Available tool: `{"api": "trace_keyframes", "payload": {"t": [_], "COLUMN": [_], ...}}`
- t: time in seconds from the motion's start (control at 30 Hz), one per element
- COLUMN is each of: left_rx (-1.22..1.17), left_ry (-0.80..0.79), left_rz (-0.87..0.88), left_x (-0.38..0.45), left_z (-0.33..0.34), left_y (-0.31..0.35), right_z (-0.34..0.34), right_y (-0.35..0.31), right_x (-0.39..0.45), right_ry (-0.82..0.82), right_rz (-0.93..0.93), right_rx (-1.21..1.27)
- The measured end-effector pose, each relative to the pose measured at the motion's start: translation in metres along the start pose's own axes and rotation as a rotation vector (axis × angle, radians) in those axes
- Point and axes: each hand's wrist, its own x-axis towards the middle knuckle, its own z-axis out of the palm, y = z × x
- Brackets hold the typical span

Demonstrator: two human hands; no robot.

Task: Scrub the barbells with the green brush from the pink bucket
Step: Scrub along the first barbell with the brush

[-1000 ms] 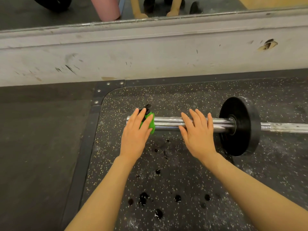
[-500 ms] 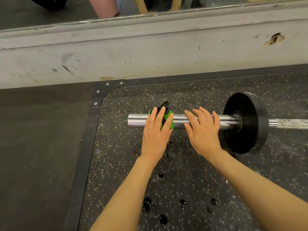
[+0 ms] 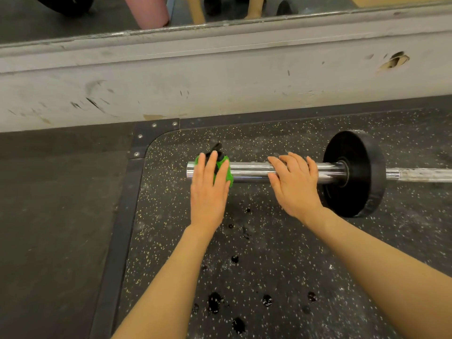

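Nearest me, dark wet drips (image 3: 214, 302) spotted the speckled floor mat (image 3: 281, 265) between my two forearms, short of the bar.

Beyond them, my left hand (image 3: 208, 189) lay flat over the green brush (image 3: 226, 171), fingers (image 3: 212, 165) straight and close together, pressing the brush down onto the chrome sleeve of the barbell (image 3: 252, 171). I was not curling round the brush; the palm covered most of it, so only its right-hand part and a black bit at the far side showed. My right hand (image 3: 296, 189) rested on the same sleeve further along, fingers straight and slightly spread over the top, steadying it; nothing was pinched.

Key relation: the bar's long axis ran left to right across me, parallel to the mat's far edge, and at right angles to my fingers, which pointed away from me. The brush sat near the sleeve's free left end, close to the mat's rounded far-left corner. The unscrubbed run lay to the right of the brush, toward my right hand and the black plate (image 3: 352, 173) just past it. Judgement: the next stroke should travel rightward along the axis, and the right hand stood in that path.

Farthest, the scuffed wall base (image 3: 220, 77), and above it a mirror showing the pink bucket (image 3: 149, 11), well apart from the bar.
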Motion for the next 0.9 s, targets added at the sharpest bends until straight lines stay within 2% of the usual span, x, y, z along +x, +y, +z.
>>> {"api": "trace_keyframes", "payload": {"t": [0.1,0.3,0.53,0.77,0.9], "left_rx": [-0.01,-0.003,-0.016,-0.144,-0.174], "left_ry": [-0.02,-0.059,-0.036,-0.016,-0.058], "left_rz": [0.151,0.223,0.126,0.027,0.073], "left_x": [0.004,0.007,0.0,-0.006,-0.003], "left_z": [0.011,0.012,-0.014,-0.024,-0.024], "left_y": [0.025,0.014,-0.032,-0.007,0.01], "right_z": [0.0,0.0,-0.003,-0.013,-0.039], "right_y": [0.001,0.003,0.0,-0.007,-0.004], "right_x": [0.003,0.004,-0.004,-0.019,-0.024], "right_ry": [-0.004,0.005,0.02,-0.042,0.043], "right_rz": [0.005,-0.005,-0.013,0.015,-0.007], "right_rx": [0.001,0.01,0.013,0.022,0.047]}}
